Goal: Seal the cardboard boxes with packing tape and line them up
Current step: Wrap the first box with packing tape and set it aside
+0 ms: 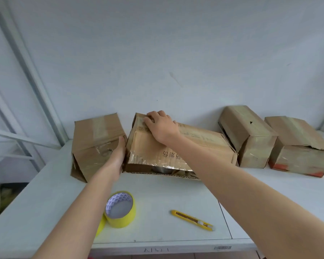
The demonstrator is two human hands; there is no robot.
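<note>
White counter (176, 193): middle box (204, 136) at the back, long axis left-right, front flap unsealed. Both grips at its left end. Right grip (161, 126) on top, fingers curled over the far corner. Left grip (118, 152) flat, fingers straight against the end. Tape roll (122, 219) nearer, beside left forearm.

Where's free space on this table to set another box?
Bare tabletop in front of the rightmost box, left of the tape roll, and between the knife and the open box. Back row is crowded; the left hand fills the gap beside that box.
</note>
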